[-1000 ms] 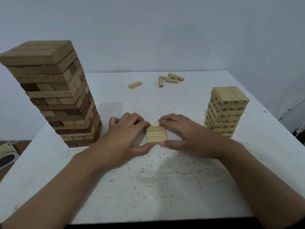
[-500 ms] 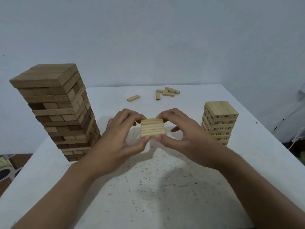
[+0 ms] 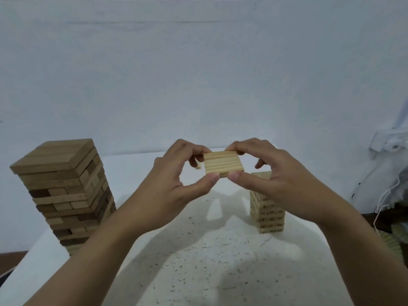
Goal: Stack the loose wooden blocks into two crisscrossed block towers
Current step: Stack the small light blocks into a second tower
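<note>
Both hands hold a flat row of several small pale blocks in the air above the table. My left hand pinches its left side between thumb and fingers. My right hand pinches its right side the same way. A tall tower of large brown blocks stands at the left. A shorter tower of small pale numbered blocks stands at the right, its top partly hidden behind my right hand. One loose block peeks out behind my left fingers.
The white speckled table runs to the pale wall behind. Its right edge lies just beyond the small tower, with a white cord and white fittings past it.
Both hands have lifted the row of small blocks off the table and raised it well above the surface. The camera has tilted upward, so the far loose blocks are now mostly hidden.
</note>
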A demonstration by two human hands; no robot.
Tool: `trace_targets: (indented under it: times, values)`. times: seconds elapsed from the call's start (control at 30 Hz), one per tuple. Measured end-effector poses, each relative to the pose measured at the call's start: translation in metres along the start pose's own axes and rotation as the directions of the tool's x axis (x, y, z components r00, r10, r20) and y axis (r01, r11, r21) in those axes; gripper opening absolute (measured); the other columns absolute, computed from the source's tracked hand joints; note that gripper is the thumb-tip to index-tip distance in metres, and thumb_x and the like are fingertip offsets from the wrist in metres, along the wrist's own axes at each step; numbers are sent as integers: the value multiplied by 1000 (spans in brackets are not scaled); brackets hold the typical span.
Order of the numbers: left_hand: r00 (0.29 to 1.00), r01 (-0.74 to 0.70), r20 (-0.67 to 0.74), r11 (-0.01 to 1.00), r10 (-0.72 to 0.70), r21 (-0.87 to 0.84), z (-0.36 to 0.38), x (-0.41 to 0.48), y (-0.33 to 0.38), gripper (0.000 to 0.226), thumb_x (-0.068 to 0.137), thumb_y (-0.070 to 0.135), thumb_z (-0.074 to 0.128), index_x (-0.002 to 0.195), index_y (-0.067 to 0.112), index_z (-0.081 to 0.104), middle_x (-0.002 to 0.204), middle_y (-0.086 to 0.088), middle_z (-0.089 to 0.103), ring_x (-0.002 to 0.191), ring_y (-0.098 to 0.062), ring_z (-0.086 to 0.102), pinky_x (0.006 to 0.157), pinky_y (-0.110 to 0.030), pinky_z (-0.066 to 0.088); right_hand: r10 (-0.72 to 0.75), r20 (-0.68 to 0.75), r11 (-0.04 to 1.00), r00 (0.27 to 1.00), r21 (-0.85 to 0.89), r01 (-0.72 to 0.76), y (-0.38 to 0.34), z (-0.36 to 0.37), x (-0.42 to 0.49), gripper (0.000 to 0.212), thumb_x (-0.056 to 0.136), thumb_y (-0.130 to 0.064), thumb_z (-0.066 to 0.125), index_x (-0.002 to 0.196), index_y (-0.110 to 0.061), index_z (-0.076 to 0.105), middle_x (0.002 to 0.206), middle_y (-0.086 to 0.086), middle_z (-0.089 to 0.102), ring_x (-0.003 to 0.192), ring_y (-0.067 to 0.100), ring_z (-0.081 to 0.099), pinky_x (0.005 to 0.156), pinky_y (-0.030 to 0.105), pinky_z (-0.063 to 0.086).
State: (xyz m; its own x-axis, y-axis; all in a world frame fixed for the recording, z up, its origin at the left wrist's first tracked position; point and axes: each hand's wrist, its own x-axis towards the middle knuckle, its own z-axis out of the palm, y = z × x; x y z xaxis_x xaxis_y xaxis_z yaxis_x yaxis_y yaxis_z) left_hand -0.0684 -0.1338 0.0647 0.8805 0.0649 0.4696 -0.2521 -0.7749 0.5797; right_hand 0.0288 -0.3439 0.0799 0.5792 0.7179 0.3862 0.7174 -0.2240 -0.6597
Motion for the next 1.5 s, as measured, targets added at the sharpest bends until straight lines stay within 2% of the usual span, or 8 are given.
trace_targets:
  times: [0.07, 0.2, 0.3, 0.47, 0.7, 1.0, 1.23, 1.5]
  values:
    - [999, 3, 40, 1000, -3, 5, 8, 11, 5, 49, 82, 74, 47, 119, 43, 56, 110, 26, 49, 110, -5, 51, 92, -33, 40, 45, 4, 999, 999, 30, -45, 12, -11, -2, 37, 83, -64, 64, 116, -48, 61, 117, -36, 55, 117, -12, 44, 89, 11, 33]
    - [994, -8, 108, 1000, 5, 24, 31, 29, 16, 45, 83, 78, 54, 116, 47, 55, 109, 27, 48, 102, 13, 44, 80, -30, 33, 109, 12, 994, 994, -4, -109, 43, -31, -5, 51, 75, -71, 63, 121, -47, 63, 128, -29, 57, 125, -4, 46, 103, 29, 39]
    - [990, 19, 139, 998, -28, 61, 47, 36, 21, 33, 86, 65, 56, 115, 48, 54, 110, 24, 47, 102, 24, 33, 87, -29, 31, 134, 33, 990, 990, 32, -135, 61, -40, -9, 52, 75, -67, 64, 121, -43, 65, 130, -25, 59, 127, 0, 49, 107, 35, 40]
    - [986, 40, 157, 996, -52, 77, 68, 44, 19, 40, 84, 71, 59, 116, 48, 56, 111, 24, 48, 107, 18, 35, 95, -33, 29, 163, 57, 982, 985, 91, -168, 86, -45, -16, 45, 83, -56, 72, 123, -38, 66, 130, -23, 61, 130, 2, 50, 110, 43, 40]
    - [988, 55, 140, 996, -64, 72, 81, 49, 17, 60, 71, 84, 46, 116, 47, 59, 112, 26, 49, 112, 7, 44, 102, -37, 31, 148, 43, 963, 988, 222, -154, 104, -43, -20, 49, 80, -54, 71, 123, -32, 68, 131, -10, 65, 127, 14, 56, 109, 55, 41]
    - [980, 98, 164, 991, -113, 93, 83, 47, 16, 61, 64, 89, 44, 113, 54, 53, 112, 31, 45, 111, 10, 40, 95, -30, 30, 167, 70, 960, 984, 216, -178, 110, -41, -20, 51, 78, -55, 73, 124, -35, 67, 128, -13, 66, 129, 11, 54, 109, 53, 41]
    - [984, 104, 138, 993, -111, 61, 86, 45, 15, 46, 65, 88, 48, 102, 61, 52, 114, 28, 47, 114, 4, 46, 101, -37, 36, 170, 64, 949, 983, 260, -181, 109, -39, -21, 49, 77, -51, 75, 123, -33, 68, 128, -10, 67, 129, 13, 55, 110, 54, 40]
    - [986, 149, 81, 989, -147, -18, 88, 38, 12, 72, 65, 89, 52, 126, 51, 59, 117, 28, 49, 115, 3, 49, 102, -40, 39, 196, 37, 918, 980, 344, -196, 105, -34, -26, 55, 74, -51, 77, 126, -35, 66, 127, -9, 67, 129, 12, 56, 110, 54, 42]
